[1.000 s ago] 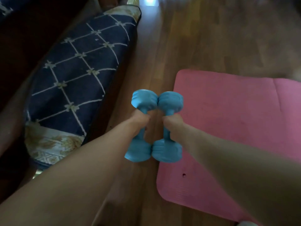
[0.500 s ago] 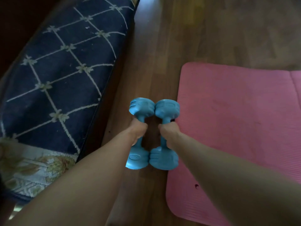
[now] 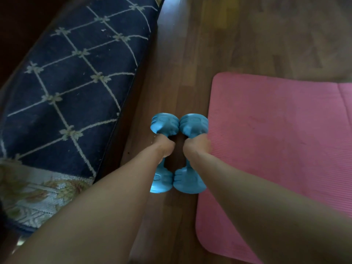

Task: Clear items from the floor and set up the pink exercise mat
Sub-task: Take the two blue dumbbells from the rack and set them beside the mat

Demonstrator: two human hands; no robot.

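Two blue dumbbells side by side, heads touching, over wooden floor (image 3: pixel 171 77). Left hand (image 3: pixel 164 147) wrapped tight around left dumbbell (image 3: pixel 164 123) handle; right hand (image 3: pixel 196 147) likewise clenched on right dumbbell (image 3: pixel 193 123). Pink exercise mat (image 3: pixel 276 130) flat on floor just right; navy patterned rug (image 3: pixel 76 73) left.

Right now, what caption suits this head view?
Left hand and right hand each grip a blue dumbbell beside the pink exercise mat.

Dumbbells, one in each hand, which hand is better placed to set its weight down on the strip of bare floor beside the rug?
Left, probably. The left hand holds its dumbbell over the wooden floor next to the rug, while the right hand sits at the pink mat's edge.
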